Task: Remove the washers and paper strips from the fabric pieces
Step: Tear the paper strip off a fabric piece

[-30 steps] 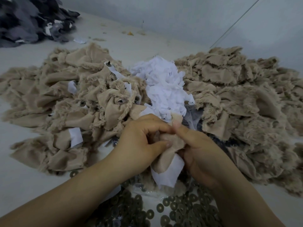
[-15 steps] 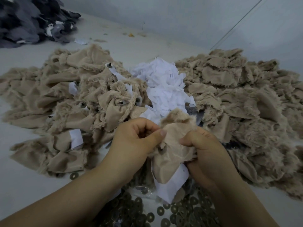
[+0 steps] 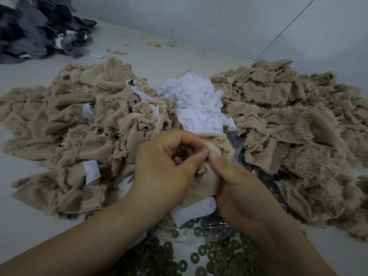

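Fingers of both hands are pinched together on one tan fabric piece (image 3: 207, 176) held above the near edge of the desk (image 3: 29, 226): the left hand (image 3: 165, 168) presses thumb to fingertip at the piece's top, and the right hand (image 3: 241, 192) nips the same spot from the other side. Half a second ago the piece was pulled open between the hands; now it is bunched again and the grips have met at one point, which suggests the fastener or washer there is being worked loose. Its paper strip (image 3: 194, 213) hangs below, still attached. Loose washers (image 3: 199, 257) lie heaped at the near edge, discarded white paper (image 3: 201, 105) mid-desk, untreated fabric (image 3: 75, 124) to the left, stripped pieces (image 3: 294, 120) to the right.
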{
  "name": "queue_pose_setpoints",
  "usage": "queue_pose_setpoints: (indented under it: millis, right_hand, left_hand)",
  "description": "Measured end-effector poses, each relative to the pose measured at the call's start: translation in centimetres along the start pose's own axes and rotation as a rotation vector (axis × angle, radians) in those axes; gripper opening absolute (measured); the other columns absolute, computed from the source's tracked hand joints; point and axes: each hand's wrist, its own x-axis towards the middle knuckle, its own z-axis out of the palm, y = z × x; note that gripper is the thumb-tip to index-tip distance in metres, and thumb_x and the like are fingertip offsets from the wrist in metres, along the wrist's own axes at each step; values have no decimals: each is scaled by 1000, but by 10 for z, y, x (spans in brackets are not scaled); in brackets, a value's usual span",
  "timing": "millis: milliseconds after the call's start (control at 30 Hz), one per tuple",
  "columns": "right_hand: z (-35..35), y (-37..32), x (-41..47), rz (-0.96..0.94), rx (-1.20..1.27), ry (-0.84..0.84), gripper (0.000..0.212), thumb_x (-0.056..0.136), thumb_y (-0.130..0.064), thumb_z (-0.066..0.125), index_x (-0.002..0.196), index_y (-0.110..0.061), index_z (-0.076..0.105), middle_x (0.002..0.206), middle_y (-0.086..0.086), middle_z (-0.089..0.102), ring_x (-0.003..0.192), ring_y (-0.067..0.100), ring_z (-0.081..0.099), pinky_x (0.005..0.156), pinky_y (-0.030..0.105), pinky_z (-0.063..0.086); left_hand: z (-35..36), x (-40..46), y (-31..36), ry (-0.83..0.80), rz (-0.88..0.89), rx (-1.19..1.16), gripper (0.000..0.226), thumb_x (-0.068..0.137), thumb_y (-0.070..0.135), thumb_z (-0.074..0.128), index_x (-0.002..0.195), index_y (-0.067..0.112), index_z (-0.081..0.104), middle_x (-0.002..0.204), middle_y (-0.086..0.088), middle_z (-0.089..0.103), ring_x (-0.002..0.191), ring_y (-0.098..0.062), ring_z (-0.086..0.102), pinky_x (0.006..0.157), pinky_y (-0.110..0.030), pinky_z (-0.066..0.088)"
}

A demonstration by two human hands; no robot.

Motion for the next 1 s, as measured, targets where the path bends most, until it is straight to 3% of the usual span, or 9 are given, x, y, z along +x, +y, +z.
queue_pose_setpoints:
  millis: [133, 233, 300, 400, 467, 600, 733, 833, 1000]
  right_hand:
    - [-1, 3, 3, -18, 11, 76, 47, 86, -20, 62, 126, 5, 62, 124, 26, 67, 119, 40, 63, 107, 54, 46]
    - [-1, 3, 2, -33, 34, 78, 46, 84, -18, 62, 124, 4, 64, 120, 24, 69, 114, 38, 67, 102, 51, 51]
    - [0, 4, 1, -46, 2, 82, 46, 82, -18, 64, 123, 4, 64, 118, 24, 70, 111, 37, 68, 97, 48, 55]
    - [-1, 4, 1, -46, -5, 79, 47, 82, -17, 67, 123, 8, 62, 117, 27, 70, 110, 38, 68, 94, 47, 57]
    - [-2, 5, 1, -41, 1, 81, 46, 83, -15, 66, 122, 9, 62, 116, 28, 69, 109, 39, 69, 92, 46, 58]
    - [-2, 5, 3, -17, 9, 88, 42, 83, -14, 63, 121, 4, 65, 117, 24, 71, 109, 37, 69, 92, 45, 58]
    - [-2, 7, 4, 70, 44, 64, 44, 88, -14, 59, 128, 3, 62, 124, 25, 68, 117, 38, 65, 100, 50, 52]
    - [-3, 6, 4, 112, 57, 60, 47, 89, -15, 57, 132, 2, 59, 126, 24, 66, 119, 38, 64, 104, 51, 48]
    - [-1, 6, 2, 152, 56, 29, 45, 91, -15, 52, 133, 0, 58, 126, 24, 66, 119, 37, 64, 101, 49, 50]
  left_hand:
    - [-1, -6, -10, 47, -109, -76, 17, 77, 6, 74, 79, 22, 70, 77, 3, 71, 71, -11, 68, 66, -22, 56]
    - [-1, -7, -16, 63, -241, -128, 20, 83, 3, 70, 75, 22, 69, 70, 3, 67, 66, -10, 62, 62, -22, 52]
    - [-2, -5, -16, 27, -272, -150, 10, 82, 19, 70, 73, 17, 67, 66, 1, 65, 62, -11, 60, 59, -23, 51]
    - [-1, -5, -15, -47, -284, -99, 27, 76, 33, 75, 69, 9, 66, 59, -7, 63, 55, -13, 57, 52, -27, 48]
    - [-1, -6, -16, -53, -290, -95, 24, 80, 25, 77, 68, 7, 67, 61, -14, 63, 55, -18, 56, 53, -35, 48]
    - [0, -8, -20, 15, -308, -102, 18, 88, 8, 69, 70, 6, 71, 70, -27, 65, 62, -47, 57, 62, -57, 52]
    - [2, -10, -18, 14, -314, -129, 20, 89, 7, 67, 69, 7, 69, 69, -30, 59, 60, -28, 51, 58, -47, 48]
    - [2, -14, -18, 4, -292, -128, 20, 90, 7, 66, 71, 9, 70, 68, -26, 60, 58, -31, 51, 58, -49, 49]
    - [4, -15, -19, 21, -263, -102, 23, 90, 3, 65, 69, 11, 69, 63, -6, 66, 59, -14, 59, 58, -34, 52]
